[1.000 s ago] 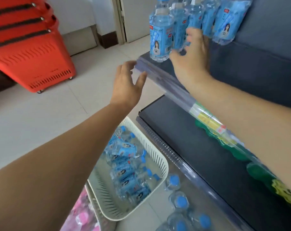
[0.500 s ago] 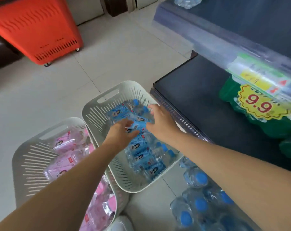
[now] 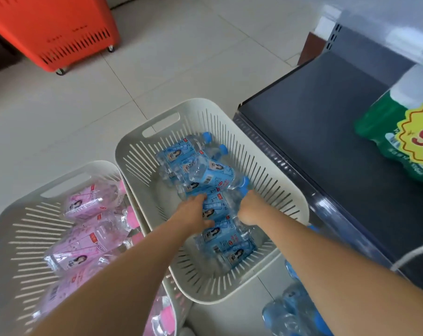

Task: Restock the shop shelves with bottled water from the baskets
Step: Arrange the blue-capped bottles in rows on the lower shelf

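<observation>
Well, both our left hand (image 3: 193,212) and right hand (image 3: 250,209) grasped blue-labelled bottles (image 3: 213,175) in the basket (image 3: 137,141); label writing was too blurred.

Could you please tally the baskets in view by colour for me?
White: 2, the blue-bottle basket and the pink-bottle basket
Red: 1, the wheeled red basket
Total: 3

Slatted matt plastic basket (image 3: 288,197), glossy clear plastic bottles (image 3: 213,175), smooth tiled floor (image 3: 60,122).
</observation>
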### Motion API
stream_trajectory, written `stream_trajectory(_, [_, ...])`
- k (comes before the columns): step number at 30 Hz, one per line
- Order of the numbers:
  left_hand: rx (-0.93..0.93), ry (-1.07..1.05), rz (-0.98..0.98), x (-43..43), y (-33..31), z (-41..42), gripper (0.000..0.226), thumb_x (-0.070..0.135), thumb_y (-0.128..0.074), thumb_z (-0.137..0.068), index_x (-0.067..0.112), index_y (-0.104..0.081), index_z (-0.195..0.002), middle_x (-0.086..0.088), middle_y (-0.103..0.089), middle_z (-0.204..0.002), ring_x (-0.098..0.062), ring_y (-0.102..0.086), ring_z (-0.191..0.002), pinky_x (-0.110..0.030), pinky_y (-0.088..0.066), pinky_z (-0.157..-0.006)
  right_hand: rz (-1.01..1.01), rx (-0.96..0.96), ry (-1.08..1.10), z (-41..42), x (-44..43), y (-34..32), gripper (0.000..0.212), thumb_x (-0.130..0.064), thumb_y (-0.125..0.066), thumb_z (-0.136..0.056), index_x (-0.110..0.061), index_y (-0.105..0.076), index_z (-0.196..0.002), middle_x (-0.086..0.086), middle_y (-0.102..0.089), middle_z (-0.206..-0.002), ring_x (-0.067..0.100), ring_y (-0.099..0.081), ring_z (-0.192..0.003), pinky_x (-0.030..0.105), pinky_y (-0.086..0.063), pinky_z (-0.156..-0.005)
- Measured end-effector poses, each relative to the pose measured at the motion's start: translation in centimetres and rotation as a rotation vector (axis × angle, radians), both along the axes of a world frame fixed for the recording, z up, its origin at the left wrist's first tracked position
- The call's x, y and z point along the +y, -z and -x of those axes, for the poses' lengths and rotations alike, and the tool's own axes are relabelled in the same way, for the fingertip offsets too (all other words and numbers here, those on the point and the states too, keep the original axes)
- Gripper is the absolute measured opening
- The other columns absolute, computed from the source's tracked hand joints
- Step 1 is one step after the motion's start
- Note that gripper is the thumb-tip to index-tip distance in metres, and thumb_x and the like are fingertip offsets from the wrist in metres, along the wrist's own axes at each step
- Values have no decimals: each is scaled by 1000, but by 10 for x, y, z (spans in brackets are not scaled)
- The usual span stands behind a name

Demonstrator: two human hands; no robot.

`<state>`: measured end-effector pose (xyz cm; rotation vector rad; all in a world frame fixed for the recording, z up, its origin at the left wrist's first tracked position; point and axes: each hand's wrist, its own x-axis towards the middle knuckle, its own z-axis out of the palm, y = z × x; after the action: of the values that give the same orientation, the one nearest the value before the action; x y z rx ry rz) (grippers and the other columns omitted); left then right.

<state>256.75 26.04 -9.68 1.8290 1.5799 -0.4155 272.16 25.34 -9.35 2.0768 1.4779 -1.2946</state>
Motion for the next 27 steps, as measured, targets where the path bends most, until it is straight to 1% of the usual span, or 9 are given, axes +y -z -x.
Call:
stream_trajectory(1, [41, 20, -8, 0, 4, -2, 81, 35, -66, -84, 16, -18, -147, -10, -36, -145, -28, -39, -130, -39, -33, -110, 31, -15, -59, -1, -3, 1, 8, -1, -51, -90, -3, -52, -98, 1, -32, -70, 9, -37, -56, 20, -30, -48])
stream_trajectory(6, [258, 193, -110, 0, 11, -7, 69, 37, -63, -85, 10, -30, -139, -11, -43, -133, -28, -42, -121, -42, -42, -100, 105, 11, -218, -11, -10, -5, 18, 0, -53, -90, -1, -57, -107, 1, -46, -76, 9, -41, -61, 18, -34, -51])
stream_trajectory(7, [252, 199, -119, 0, 7, -7, 61, 34, -62, -86, 9, -35, -134, -11, -46, -127, -27, -45, -116, -41, -45, -97, 100, 25, -246, -14, -7, -10, 19, -5, -59, -88, -1, -58, -107, 4, -55, -86, 12, -48, -66, 18, -40, -56])
stream_trajectory(10, [217, 205, -143, 0, -9, -1, 44, 27, -61, -87, 8, -44, -122, -8, -53, -114, -23, -54, -101, -35, -50, -89, 95, 168, -203, -22, -4, -33, 58, -23, -69, -84, -6, -47, -135, 16, -66, -112, 23, -67, -87, 27, -53, -81])
stream_trajectory(12, [198, 185, -149, -1, -26, 8, 41, 27, -63, -86, 10, -46, -119, -6, -57, -110, -21, -58, -97, -32, -51, -87, 21, 211, -229, -20, -7, -49, 60, -28, -69, -83, -12, -47, -137, 16, -66, -113, 24, -69, -94, 31, -52, -90])
stream_trajectory(15, [95, 58, -155, -9, -63, 22, 47, 30, -65, -85, 12, -45, -123, -6, -60, -115, -20, -59, -101, -30, -47, -91, -145, 202, -253, -7, -12, -71, 52, -27, -73, -80, -9, -58, -126, 10, -59, -126, 26, -64, -102, 33, -49, -89])
stream_trajectory(21, [-170, -225, -246, -29, -148, 31, 71, 36, -63, -86, 11, -31, -143, -14, -53, -132, -27, -53, -117, -36, -42, -101, -381, 155, -91, -6, -17, -139, 38, -26, -73, -76, -1, -65, -102, 15, -67, -101, 26, -65, -88, 29, -48, -70])
stream_trajectory(24, [-329, -264, -396, -34, -186, 28, 63, 31, -66, -85, 11, -39, -138, -11, -59, -123, -21, -57, -103, -28, -45, -88, -457, 234, -65, -11, -18, -184, 28, -26, -74, -71, -3, -63, -81, 9, -59, -74, 21, -57, -67, 27, -40, -60])
stream_trajectory(27, [-494, -307, -530, -40, -227, 18, 53, 27, -68, -83, 12, -47, -130, 0, -62, -108, -13, -57, -93, -22, -41, -77, -542, 300, -26, -19, -23, -229, 30, -26, -75, -67, -6, -54, -68, 7, -47, -70, 16, -45, -62, 28, -34, -59])
